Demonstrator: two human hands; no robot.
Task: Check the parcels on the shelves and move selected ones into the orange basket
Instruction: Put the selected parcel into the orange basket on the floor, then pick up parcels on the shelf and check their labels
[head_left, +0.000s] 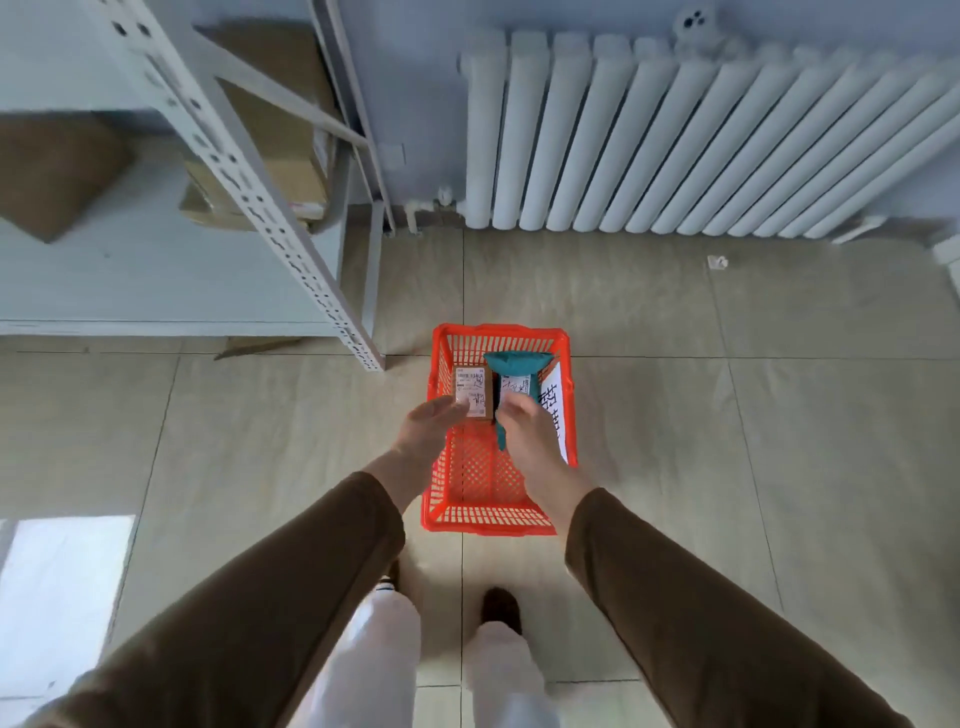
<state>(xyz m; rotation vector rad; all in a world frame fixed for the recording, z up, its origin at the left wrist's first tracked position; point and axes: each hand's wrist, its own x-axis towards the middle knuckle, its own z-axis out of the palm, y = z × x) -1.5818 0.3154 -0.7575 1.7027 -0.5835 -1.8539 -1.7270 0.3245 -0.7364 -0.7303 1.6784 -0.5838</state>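
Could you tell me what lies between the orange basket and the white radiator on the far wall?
Only bare floor tiles separate the orange basket from the radiator, as the head view shows.

Just one wide-angle head cam here, looking steeply down past both sleeves at the floor (727, 415). The orange basket (498, 519) sits near frame center, fairly close, with the shelves (291, 249) upper left and radiator (675, 145) along the top.

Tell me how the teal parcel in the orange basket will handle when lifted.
The teal parcel looks like a soft bag, so it will probably sag. It likely weighs little for its size. Its smooth wrap may slip, though the right hand hides part of it.
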